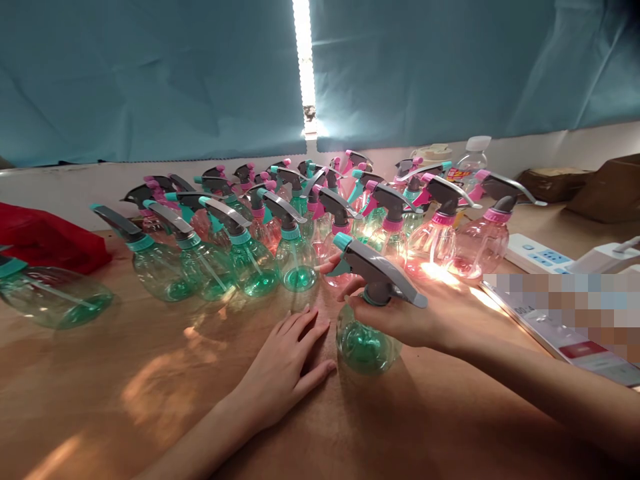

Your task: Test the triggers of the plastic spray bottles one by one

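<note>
A green see-through spray bottle (pixel 369 347) with a grey and teal trigger head stands upright near the middle of the table. Round its neck, just under the head, my right hand (pixel 383 313) is closed, with the index finger stretched toward the trigger. My left hand (pixel 293 360) lies flat on the wooden table (pixel 165 413) to the left of this bottle, fingers apart, holding nothing. Behind both hands stand rows of similar bottles, among them a green spray bottle (pixel 299 257) and a pink spray bottle (pixel 433 243).
At the far left another green spray bottle (pixel 55 293) stands apart, before a red cloth or bag (pixel 50 237). On the right are a power strip (pixel 537 253), a phone-like device (pixel 565 340) and brown bags (pixel 607 197). A clear bottle (pixel 473 163) and a blue curtain (pixel 150 80) are behind.
</note>
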The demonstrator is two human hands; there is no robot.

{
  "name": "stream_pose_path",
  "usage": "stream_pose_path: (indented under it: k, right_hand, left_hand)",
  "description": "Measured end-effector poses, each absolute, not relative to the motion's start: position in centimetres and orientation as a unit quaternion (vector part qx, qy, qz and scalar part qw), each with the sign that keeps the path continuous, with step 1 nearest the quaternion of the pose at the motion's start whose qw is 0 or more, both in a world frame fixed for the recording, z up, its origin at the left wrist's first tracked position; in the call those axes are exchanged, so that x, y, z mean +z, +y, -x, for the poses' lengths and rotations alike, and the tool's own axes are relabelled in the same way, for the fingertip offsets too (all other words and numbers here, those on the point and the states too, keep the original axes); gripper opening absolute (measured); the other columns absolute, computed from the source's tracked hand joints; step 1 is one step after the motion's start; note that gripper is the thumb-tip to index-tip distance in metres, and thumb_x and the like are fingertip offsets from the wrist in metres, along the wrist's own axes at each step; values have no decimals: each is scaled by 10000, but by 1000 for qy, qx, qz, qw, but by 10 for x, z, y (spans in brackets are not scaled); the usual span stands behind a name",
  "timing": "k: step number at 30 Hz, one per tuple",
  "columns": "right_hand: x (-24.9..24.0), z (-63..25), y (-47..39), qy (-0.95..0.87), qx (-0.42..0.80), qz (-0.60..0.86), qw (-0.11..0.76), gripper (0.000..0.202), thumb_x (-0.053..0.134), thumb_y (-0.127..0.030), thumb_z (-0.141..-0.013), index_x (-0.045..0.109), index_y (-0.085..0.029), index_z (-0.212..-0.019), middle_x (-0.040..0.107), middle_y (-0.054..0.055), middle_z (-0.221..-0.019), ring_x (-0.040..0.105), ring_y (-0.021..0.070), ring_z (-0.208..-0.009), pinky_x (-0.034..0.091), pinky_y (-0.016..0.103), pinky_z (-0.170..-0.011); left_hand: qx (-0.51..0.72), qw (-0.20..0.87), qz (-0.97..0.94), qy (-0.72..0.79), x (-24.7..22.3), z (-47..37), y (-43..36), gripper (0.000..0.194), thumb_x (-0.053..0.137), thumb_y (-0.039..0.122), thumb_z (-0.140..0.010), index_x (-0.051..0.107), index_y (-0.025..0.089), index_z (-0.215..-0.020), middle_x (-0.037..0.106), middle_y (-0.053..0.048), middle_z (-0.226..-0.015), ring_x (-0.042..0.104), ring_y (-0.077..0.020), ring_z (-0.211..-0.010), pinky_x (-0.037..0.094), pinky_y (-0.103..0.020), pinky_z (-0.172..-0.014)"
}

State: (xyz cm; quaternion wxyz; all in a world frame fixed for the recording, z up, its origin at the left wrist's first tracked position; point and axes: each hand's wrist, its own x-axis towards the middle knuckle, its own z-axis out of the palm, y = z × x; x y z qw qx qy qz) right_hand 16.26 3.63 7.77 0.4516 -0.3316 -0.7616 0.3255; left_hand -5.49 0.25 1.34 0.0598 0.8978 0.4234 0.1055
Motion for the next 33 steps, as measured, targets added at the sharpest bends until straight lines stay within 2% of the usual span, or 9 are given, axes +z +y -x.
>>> stream_pose_path:
  k: [7,10,14,18,23,25,27,30,33]
  right_hand:
    - [80,-160,36,-760,312,339,459,387,500,-82,-675,612,-258,-1001,689,5,-937,631,134,-666,491,254,-560]
    - [80,-160,37,-748,334,317,478,296,482,-80,-681,581,-213,-927,671,14,-919,620,106,-648,489,236,-558]
    - [76,-160,39,-744,322,289,509,205,498,-76,-697,540,-202,-854,649,13,-876,654,123,-771,517,223,-633]
    - [72,-162,39,-741,340,284,504,215,521,-95,-712,527,-223,-884,616,-21,-803,624,99,-640,518,202,-557]
    - [78,-163,34,-740,316,309,507,231,518,-55,-672,547,-237,-812,633,-24,-727,613,103,-603,512,184,-520]
    - [83,-162,33,-741,320,314,500,262,519,-55,-660,569,-242,-837,660,-21,-731,625,109,-591,516,191,-515]
    - [88,-162,32,-749,341,316,473,328,511,-65,-664,604,-251,-918,703,-4,-826,668,125,-646,529,204,-533]
    - [93,-161,33,-758,368,314,437,452,491,-85,-683,628,-271,-1071,720,23,-1033,709,158,-798,572,247,-631]
    - [92,-162,34,-754,389,304,434,515,492,-84,-698,625,-282,-1155,707,21,-1127,710,172,-882,594,291,-754]
  left_hand:
    - [103,60,-898,423,14,55,3,495,477,467,-981,463,178,-1383,424,-146,-1480,376,-326,-1356,344,-531,-1087]
    - [100,60,-899,421,14,55,3,503,467,473,-984,464,169,-1384,424,-152,-1479,376,-329,-1356,341,-537,-1088]
    - [96,63,-899,422,15,54,3,509,461,477,-986,460,168,-1391,420,-154,-1483,373,-332,-1357,341,-547,-1086]
    - [97,64,-898,423,15,54,3,512,462,481,-984,459,172,-1393,416,-153,-1485,372,-329,-1357,341,-549,-1085]
    - [97,67,-898,425,16,54,3,505,489,455,-978,456,174,-1396,425,-153,-1479,385,-327,-1347,355,-540,-1076]
    - [100,66,-897,425,16,54,3,494,499,449,-974,465,179,-1386,430,-149,-1476,395,-327,-1340,354,-538,-1077]
    - [104,65,-897,425,16,54,3,478,508,447,-968,479,190,-1370,438,-142,-1471,399,-328,-1338,355,-536,-1077]
    - [108,65,-896,426,16,53,3,472,513,449,-965,485,194,-1362,446,-140,-1466,397,-333,-1339,357,-536,-1078]
    - [108,65,-896,425,16,54,3,478,508,451,-967,482,186,-1364,442,-147,-1466,405,-335,-1331,359,-542,-1075]
